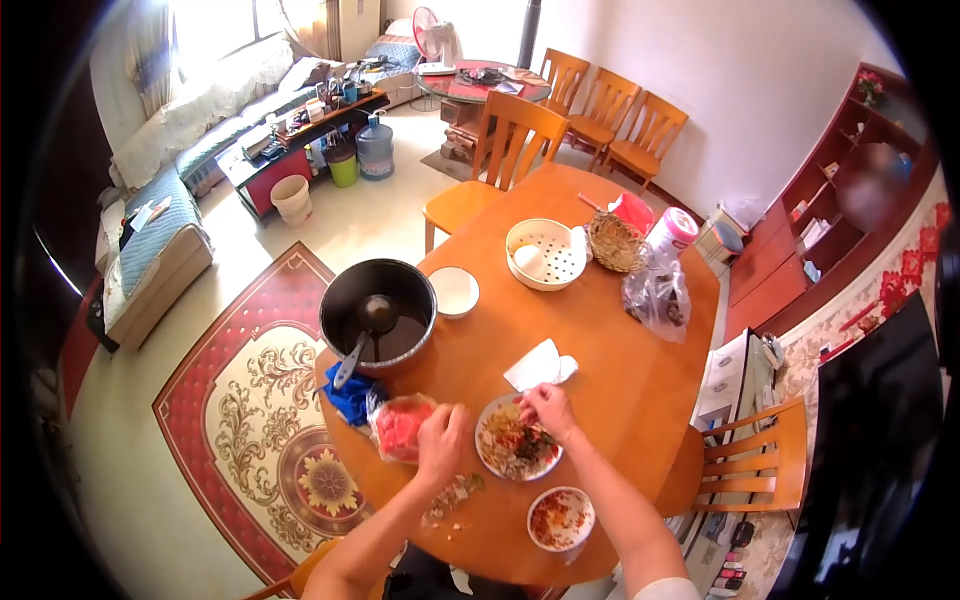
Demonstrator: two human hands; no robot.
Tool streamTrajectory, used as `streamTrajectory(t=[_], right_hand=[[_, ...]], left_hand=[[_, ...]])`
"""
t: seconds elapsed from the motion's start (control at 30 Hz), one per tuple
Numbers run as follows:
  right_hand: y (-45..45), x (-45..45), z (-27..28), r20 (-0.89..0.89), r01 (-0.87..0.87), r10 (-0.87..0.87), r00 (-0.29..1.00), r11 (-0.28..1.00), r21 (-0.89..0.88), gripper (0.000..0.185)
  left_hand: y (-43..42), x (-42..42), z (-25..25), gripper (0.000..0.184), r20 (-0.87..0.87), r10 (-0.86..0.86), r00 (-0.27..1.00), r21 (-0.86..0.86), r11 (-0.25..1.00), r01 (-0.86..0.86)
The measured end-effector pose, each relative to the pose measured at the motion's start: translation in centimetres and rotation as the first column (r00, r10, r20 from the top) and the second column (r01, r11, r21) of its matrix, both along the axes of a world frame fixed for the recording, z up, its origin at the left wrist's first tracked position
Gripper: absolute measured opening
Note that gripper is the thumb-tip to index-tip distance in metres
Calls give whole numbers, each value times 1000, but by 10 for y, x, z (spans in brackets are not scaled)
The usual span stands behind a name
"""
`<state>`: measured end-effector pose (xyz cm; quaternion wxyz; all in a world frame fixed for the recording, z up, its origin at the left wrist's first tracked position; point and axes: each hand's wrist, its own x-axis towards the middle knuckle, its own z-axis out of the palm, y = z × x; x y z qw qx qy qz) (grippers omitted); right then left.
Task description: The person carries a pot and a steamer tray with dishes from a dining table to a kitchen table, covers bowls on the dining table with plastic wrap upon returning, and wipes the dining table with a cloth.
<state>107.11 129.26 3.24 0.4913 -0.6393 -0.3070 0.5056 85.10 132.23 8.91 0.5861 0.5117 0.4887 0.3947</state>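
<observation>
My left hand (443,440) is curled with its fingers together at the right edge of a clear plastic bag with something pinkish-red (400,428) in it. What the fingers hold, if anything, is hidden. Over the upper right rim of a plate of chopped ingredients (508,450), my right hand (549,408) pinches its fingers together; anything in them is too small to name. Below the plate is a white bowl (561,520) with reddish residue inside. Scraps and a crumpled clear wrapper (453,498) lie left of it. White tissue (540,366) lies just beyond my right hand.
A large dark pot (345,300) with a ladle (350,360) in it stands at the table's left edge, above a blue cloth (350,400). Farther back are a white bowl (457,291), a perforated basket (565,268), a woven basket (615,243) and a plastic bag (655,300).
</observation>
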Motion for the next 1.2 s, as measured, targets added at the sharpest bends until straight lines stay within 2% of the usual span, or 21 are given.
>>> streamTrajectory(t=[0.03,0.07,0.1,0.2,0.33,0.5,0.6,0.67,0.73,0.83,0.87,0.93,0.97,1.03,1.07,1.13,1.2], right_hand=[[20,9,-1,-55,75,-75,996,997,-4,20],[40,18,-2,-108,151,-151,983,988,-14,19],[59,31,-7,-90,184,-194,977,976,-114,18],[103,53,-16,-206,302,-304,930,953,-42,17],[153,84,-40,-264,464,-455,850,885,-32,25],[206,108,-57,-272,610,-610,744,787,-94,43],[233,111,-66,-275,673,-677,682,729,-127,45],[242,118,-75,-359,666,-666,653,731,-145,39],[248,127,-86,-440,654,-650,620,737,-167,32],[247,147,-119,-405,703,-690,600,696,-145,22],[233,133,-95,-372,664,-640,672,743,-80,22],[205,122,-89,-342,565,-521,782,824,34,20],[194,107,-68,-360,574,-544,758,818,-28,17],[167,88,-47,-267,504,-517,813,855,-123,17],[153,81,-39,-222,469,-497,839,867,-171,17],[128,66,-28,-243,458,-508,826,857,-235,17],[108,62,-34,-162,460,-508,846,849,-260,25]], left_hand=[[28,16,-4,24,162,18,987,-186,982,13],[59,30,-25,23,182,15,983,-271,962,35],[87,45,-49,28,203,14,979,-353,934,60],[147,87,-84,39,383,306,872,-609,793,-11],[190,118,-130,45,363,543,758,-692,701,-172],[211,130,-123,49,368,600,710,-670,701,-245],[207,141,-118,56,266,662,700,-584,689,-429],[199,137,-110,59,373,550,747,-638,737,-224],[187,141,-105,55,448,473,758,-592,793,-145],[183,148,-74,49,481,284,829,-475,880,-25],[186,153,-67,47,485,228,844,-420,908,-4],[195,163,-50,45,481,115,869,-307,951,44],[201,167,-44,43,444,43,895,-245,967,75],[212,174,-37,41,350,-94,932,-126,981,147],[217,177,-33,39,257,-142,956,-143,973,183],[225,182,-33,37,70,-241,968,-188,950,250],[228,183,-43,33,27,-363,932,-274,894,356]])
